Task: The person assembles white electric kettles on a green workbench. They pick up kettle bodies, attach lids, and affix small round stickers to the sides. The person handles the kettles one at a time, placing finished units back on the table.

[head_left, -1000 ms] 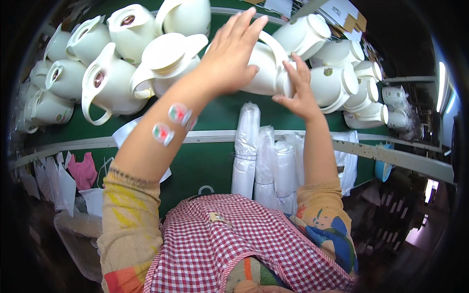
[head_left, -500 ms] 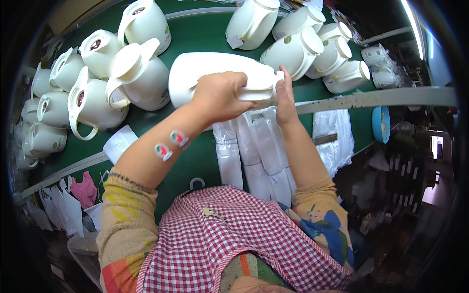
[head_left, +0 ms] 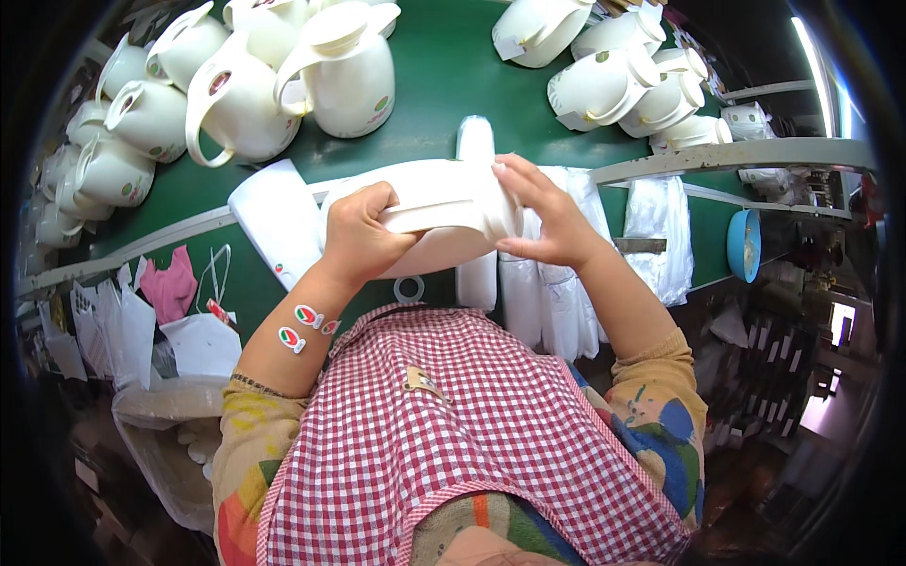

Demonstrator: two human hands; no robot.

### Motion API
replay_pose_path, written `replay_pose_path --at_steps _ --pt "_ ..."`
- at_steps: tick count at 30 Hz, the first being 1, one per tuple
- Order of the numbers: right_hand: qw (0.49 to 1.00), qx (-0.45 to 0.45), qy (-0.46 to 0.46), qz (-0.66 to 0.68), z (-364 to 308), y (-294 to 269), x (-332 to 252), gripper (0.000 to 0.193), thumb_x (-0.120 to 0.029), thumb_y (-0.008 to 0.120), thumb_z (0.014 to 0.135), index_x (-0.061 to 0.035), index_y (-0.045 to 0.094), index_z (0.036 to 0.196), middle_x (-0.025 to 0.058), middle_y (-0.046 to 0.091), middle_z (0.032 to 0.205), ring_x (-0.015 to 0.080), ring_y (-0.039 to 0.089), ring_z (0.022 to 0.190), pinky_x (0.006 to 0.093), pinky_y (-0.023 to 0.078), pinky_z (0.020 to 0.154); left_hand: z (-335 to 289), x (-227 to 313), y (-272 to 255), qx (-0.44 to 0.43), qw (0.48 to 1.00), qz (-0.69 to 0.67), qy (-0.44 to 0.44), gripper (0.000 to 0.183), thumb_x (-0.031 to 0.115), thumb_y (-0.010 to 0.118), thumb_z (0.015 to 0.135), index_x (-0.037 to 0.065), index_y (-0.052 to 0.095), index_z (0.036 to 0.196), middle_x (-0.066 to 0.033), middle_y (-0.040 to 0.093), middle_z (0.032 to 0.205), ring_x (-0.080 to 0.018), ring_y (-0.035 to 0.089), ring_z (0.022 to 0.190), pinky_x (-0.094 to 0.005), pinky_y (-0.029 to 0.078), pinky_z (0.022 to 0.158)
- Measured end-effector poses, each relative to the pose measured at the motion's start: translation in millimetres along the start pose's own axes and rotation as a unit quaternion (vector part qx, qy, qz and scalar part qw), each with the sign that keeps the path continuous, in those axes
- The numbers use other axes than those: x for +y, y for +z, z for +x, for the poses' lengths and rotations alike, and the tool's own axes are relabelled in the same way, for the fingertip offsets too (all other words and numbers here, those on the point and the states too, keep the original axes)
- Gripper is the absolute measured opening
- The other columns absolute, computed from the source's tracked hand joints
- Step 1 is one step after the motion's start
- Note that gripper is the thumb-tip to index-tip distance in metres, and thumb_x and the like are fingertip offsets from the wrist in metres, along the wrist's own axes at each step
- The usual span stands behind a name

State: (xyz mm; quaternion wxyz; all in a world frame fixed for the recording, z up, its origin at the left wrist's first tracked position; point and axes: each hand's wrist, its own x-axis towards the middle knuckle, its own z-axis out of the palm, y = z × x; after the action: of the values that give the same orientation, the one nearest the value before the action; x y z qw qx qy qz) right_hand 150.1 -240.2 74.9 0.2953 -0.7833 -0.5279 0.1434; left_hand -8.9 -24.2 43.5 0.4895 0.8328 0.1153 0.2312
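Note:
A white thermos jug (head_left: 429, 179) lies on its side in front of my apron, its lid end pointing right. My left hand (head_left: 363, 231) is closed round the jug's handle. At the other end, my right hand (head_left: 557, 212) cups the jug's lid (head_left: 503, 209) between fingers and thumb. Behind and below the lid end lies a bundle of clear plastic bags (head_left: 476, 139), partly hidden by the jug. Several small round stickers (head_left: 307, 315) are stuck on my left forearm.
More white jugs stand at the far left (head_left: 349, 75) and far right (head_left: 599, 90) of the green table (head_left: 434, 57). A metal rail (head_left: 736, 158) crosses on the right, near a blue bowl (head_left: 744, 245). White sheets and a pink cloth (head_left: 170, 286) hang at the left edge.
Both hands have brought the jug down, nearer my apron. My right hand has gone from a flat palm at the lid end to cupping the lid. The view has shifted too.

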Motion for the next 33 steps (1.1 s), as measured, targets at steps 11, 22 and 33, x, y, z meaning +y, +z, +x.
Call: replay_pose_path --at_steps 11,22,33 --pt "0.972 -0.045 0.226 0.048 -3.4 25.2 -25.7 0.083 -0.050 0.068 0.073 -0.0081 0.040 0.139 0.0211 0.042 0.132 0.0421 0.041 0.123 0.0472 0.038 0.102 -37.9 -23.1 6.4 0.018 1.000 0.001 0.019 0.033 0.013 0.083 0.059 0.004 0.052 0.064 -0.0111 0.057 0.062 -0.0183 0.055 0.054 -0.0290 0.044 0.051" --pt "0.992 0.105 0.023 -0.067 24.1 31.9 -1.2 0.062 -0.046 0.063 0.078 -0.0121 0.051 0.129 0.0186 0.045 0.128 0.0392 0.044 0.114 0.0461 0.038 0.099 -13.4 -21.8 -0.4 -0.149 0.983 -0.097 -0.053 0.031 0.026 0.073 0.081 -0.001 0.060 0.086 -0.0112 0.066 0.078 -0.0165 0.061 0.071 -0.0322 0.049 0.063" --pt "0.973 0.022 -0.218 -0.077 36.0 21.4 8.1 0.067 -0.049 0.063 0.077 -0.0103 0.050 0.131 0.0201 0.048 0.125 0.0380 0.048 0.114 0.0460 0.039 0.096 -14.5 -41.8 -19.4 -0.356 0.837 -0.361 -0.206 0.030 0.023 0.065 0.084 -0.004 0.064 0.099 -0.0001 0.056 0.071 -0.0064 0.048 0.057 -0.0221 0.037 0.050"
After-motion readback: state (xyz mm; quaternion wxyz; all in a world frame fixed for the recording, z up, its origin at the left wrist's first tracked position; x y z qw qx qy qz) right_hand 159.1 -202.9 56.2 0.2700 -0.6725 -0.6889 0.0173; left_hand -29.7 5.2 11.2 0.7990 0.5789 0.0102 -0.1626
